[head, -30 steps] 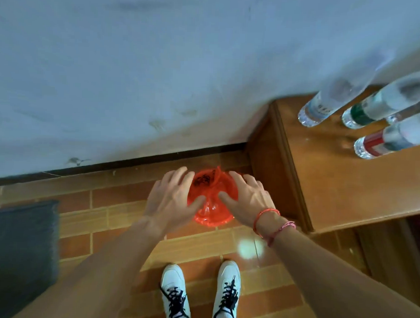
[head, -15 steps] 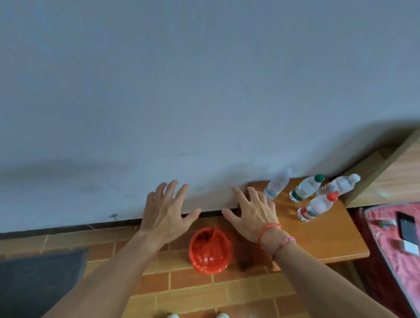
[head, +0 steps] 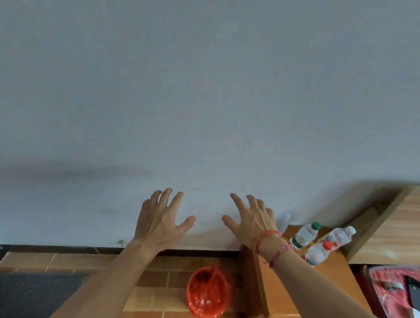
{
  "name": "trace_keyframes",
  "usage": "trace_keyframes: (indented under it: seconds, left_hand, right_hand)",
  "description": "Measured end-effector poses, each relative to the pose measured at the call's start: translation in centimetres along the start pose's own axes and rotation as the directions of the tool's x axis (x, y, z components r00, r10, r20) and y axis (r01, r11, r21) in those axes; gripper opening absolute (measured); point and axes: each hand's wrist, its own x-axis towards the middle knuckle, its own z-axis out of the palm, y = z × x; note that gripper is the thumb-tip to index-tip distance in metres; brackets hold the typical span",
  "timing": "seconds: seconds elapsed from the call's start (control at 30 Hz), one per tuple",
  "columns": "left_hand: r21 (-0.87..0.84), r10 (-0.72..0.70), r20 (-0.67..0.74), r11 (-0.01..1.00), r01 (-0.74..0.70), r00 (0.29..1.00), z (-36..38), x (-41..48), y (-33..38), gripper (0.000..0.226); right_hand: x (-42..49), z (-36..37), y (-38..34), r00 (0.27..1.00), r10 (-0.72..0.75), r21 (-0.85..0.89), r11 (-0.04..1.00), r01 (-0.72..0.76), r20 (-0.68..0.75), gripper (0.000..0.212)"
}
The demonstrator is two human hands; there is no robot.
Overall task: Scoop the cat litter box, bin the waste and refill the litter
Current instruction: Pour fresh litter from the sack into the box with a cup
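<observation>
My left hand [head: 161, 219] and right hand [head: 249, 223] hovered spread and empty above the red bag [head: 206, 295], likely limp, light, best gathered at its neck.

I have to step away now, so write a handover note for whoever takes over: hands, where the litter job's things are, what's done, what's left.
Left hand: open, fingers spread, holding nothing, raised in front of the wall.
Right hand: open and empty too.
Red plastic bag: on the tiled floor beside the wooden table, apart from both hands, with something dark inside.
Done: probably waste bagged.
Left: litter box, scoop and fresh litter are out of view, so check scooping and refill.
</observation>
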Motion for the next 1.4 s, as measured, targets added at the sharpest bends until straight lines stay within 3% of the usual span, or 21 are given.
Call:
trace_keyframes:
  seconds: [0.4, 0.77, 0.97, 1.13, 1.4]
  left_hand:
    - [0.016, -0.156, -0.084, 0.987, 0.158, 0.984, -3.5, -4.2, -1.0, 0.073]
    - [0.069, -0.425, -0.070, 0.900, 0.430, 0.902, -8.0, -16.0, -6.9, 0.078]
    - [0.080, -0.577, -0.105, 0.807, 0.585, 0.810, -11.5, -27.9, -10.4, 0.078]
    - [0.100, -0.684, -0.234, 0.690, 0.717, 0.691, -14.5, -38.2, -11.2, 0.070]
    - [0.118, -0.866, -0.258, 0.412, 0.903, 0.429, -17.9, -50.5, -12.3, 0.085]
  right_hand:
    - [0.2, -1.0, -3.1, 0.982, -0.189, 0.029, 0.982, 0.189, -0.004, 0.070]
    - [-4.2, -0.6, -14.3, 0.891, -0.454, 0.031, 0.891, 0.454, 0.016, 0.067]
    - [-10.7, 0.6, -22.6, 0.777, -0.626, 0.002, 0.778, 0.628, 0.069, 0.066]
    - [-17.2, 1.0, -29.5, 0.635, -0.768, 0.017, 0.639, 0.769, 0.084, 0.064]
    - [-25.6, 0.9, -39.3, 0.357, -0.933, 0.031, 0.358, 0.933, 0.039, 0.063]
